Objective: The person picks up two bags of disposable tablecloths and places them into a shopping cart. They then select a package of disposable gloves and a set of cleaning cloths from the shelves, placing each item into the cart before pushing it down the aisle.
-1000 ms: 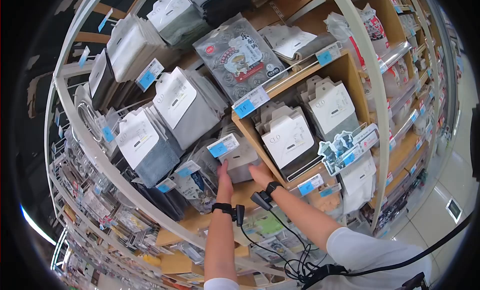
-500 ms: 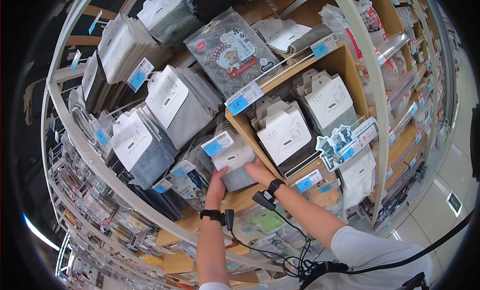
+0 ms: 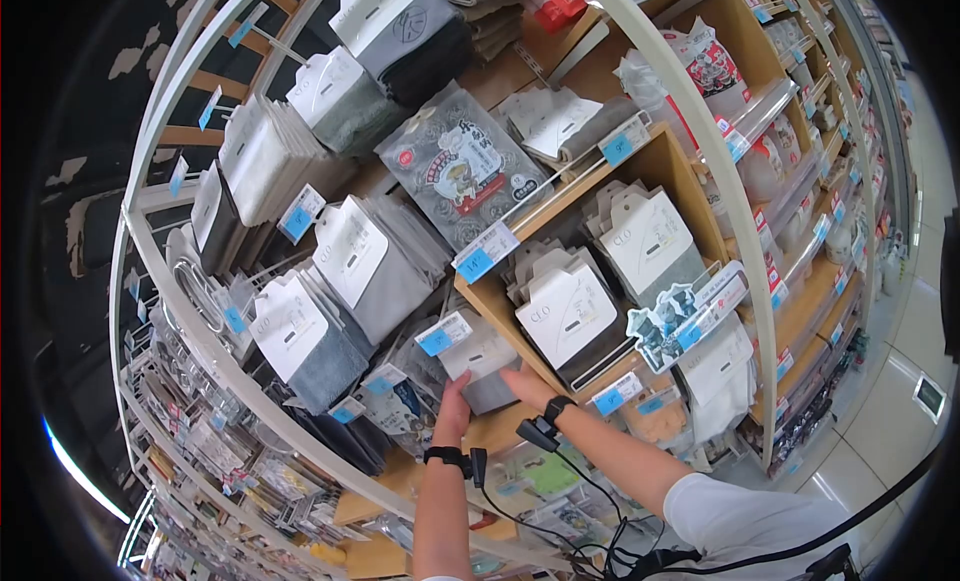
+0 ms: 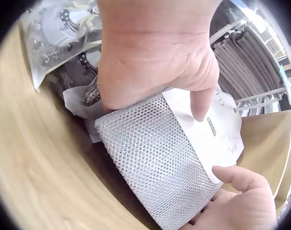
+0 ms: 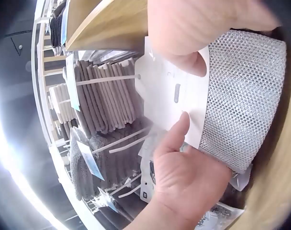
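A silvery mesh cloth pack [image 4: 152,153] with a white card top [image 5: 169,91] hangs low on the rack, beside the wooden divider. My left hand [image 3: 453,413] grips its left edge, the thumb lying on the card. On the opposite edge my right hand [image 3: 530,389] holds it, thumb also on the card, as the right hand [image 4: 241,201] in the left wrist view shows. Fingers behind the pack are hidden. A blue-and-white price tag [image 3: 444,335] stands in front of the card's upper part.
Packs of grey cloths [image 3: 375,271] hang on hooks at the upper left. To the right, a wooden box section [image 3: 520,333] holds more carded cloths [image 3: 568,316]. Left of the pack are clear bags [image 4: 64,36]. A white metal post [image 3: 735,201] rises at the right.
The head view has shifted, so the shelves sit lower in it. Both hands stay on the pack's two sides.
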`<state>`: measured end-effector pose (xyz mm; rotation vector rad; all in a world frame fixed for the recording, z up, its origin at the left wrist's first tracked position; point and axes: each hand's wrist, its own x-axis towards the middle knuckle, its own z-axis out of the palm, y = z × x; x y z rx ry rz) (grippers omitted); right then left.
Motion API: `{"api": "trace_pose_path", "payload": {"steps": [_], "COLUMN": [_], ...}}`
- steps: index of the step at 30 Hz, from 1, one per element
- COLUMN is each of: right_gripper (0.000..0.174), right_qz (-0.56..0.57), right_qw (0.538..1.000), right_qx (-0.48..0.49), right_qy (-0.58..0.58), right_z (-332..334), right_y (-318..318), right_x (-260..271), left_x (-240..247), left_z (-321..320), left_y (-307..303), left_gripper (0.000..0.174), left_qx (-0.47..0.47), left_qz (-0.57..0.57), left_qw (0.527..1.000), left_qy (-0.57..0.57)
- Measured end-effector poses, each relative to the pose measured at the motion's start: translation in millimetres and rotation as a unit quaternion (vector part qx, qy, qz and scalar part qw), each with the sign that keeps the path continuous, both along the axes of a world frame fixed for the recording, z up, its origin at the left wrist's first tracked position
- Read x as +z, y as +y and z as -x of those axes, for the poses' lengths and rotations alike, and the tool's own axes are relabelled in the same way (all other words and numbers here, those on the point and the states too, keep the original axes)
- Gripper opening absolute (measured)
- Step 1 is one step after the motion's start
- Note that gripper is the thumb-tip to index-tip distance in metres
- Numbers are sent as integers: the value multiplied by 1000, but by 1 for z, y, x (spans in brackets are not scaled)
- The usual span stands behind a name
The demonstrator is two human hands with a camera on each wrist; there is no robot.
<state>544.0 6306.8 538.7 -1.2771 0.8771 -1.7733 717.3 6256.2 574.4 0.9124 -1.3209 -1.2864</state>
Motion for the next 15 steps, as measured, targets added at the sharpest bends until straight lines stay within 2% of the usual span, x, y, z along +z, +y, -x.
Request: {"api": "trace_pose_path", "payload": {"steps": [2,7,8,10,12,14,15], "right_gripper": [70,74,76,77,78,70,70], "right_qz": [-15,-34,30,60,57,13,15], "right_qw": [1000,997,998,998,998,995,995], "right_qx": [-2,30,-45,-25,-8,72,72], "right_qy": [-12,-57,-23,-18,-8,-70,-72], "right_z": [-15,-16,-13,-7,-4,-2,-5], "right_y": [-27,-17,-7,2,8,16,13], "right_x": [-19,-22,-17,-9,-6,1,-2], "left_x": [1,-9,-8,-7,-9,-3,3], "left_z": [-1,-11,-7,-4,-8,-2,1], "left_y": [-2,-33,-29,-29,-24,-10,-2], "left_gripper": [46,46,45,44,46,45,43], "left_qx": [7,-13,-25,-37,-90,-84,-82], "left_qz": [18,29,42,53,16,14,14], "left_qw": [1000,999,998,997,995,995,993], "left_qy": [-7,20,27,33,31,56,78]}}
